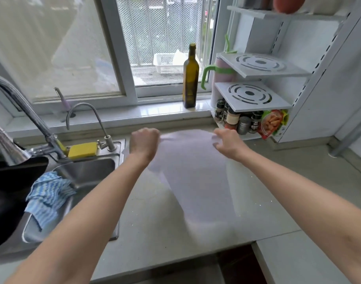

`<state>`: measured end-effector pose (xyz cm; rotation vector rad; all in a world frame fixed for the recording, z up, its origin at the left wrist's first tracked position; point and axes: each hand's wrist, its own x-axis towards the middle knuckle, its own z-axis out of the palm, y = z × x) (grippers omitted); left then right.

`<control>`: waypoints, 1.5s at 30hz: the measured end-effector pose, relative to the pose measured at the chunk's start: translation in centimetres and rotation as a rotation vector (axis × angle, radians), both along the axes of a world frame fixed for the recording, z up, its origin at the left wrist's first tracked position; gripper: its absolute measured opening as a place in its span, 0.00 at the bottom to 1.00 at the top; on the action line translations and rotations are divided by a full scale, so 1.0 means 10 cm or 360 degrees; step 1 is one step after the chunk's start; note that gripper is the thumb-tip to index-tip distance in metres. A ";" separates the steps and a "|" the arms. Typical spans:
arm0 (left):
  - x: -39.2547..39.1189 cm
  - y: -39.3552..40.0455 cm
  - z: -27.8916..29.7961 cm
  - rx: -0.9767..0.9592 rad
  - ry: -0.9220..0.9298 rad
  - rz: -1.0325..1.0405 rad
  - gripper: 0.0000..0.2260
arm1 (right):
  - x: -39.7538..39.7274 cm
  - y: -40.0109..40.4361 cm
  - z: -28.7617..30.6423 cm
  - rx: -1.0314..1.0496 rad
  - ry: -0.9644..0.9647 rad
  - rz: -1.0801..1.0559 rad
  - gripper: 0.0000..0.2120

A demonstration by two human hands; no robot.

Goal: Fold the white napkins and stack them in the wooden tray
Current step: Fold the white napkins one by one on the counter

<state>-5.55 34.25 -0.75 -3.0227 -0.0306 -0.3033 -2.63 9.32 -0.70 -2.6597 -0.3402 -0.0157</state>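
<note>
Over the grey countertop point(155, 212), the left hand point(143, 141) and right hand point(226, 141) each pinched a top corner of the blurred white napkin point(196, 171), hanging lengthwise toward the person.

Both forearms bare to the elbow, no sleeves, watch or rings showing.

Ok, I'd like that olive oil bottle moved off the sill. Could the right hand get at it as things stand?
Probably not right now. The right hand pinches a corner of the white napkin, as does the left hand. The path to the olive oil bottle on the windowsill looks open, so after letting go, likely yes.
</note>
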 end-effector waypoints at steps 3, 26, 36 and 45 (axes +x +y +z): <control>-0.01 0.03 0.30 -0.0119 -0.0694 -0.0085 0.09 | 0.04 0.05 0.15 0.0184 -0.0493 -0.0007 0.12; -1.06 -0.01 -1.47 -0.0150 0.1483 -0.0320 0.19 | -1.09 -0.28 -1.39 -0.0688 0.1096 0.0375 0.20; -0.96 0.16 -1.41 -0.0408 0.1648 -0.0348 0.18 | -0.94 -0.21 -1.22 -0.0570 0.1141 0.0227 0.17; -0.36 0.23 -1.44 -0.0557 0.1192 -0.0109 0.07 | -0.45 -0.09 -1.54 -0.0434 0.0600 -0.0081 0.14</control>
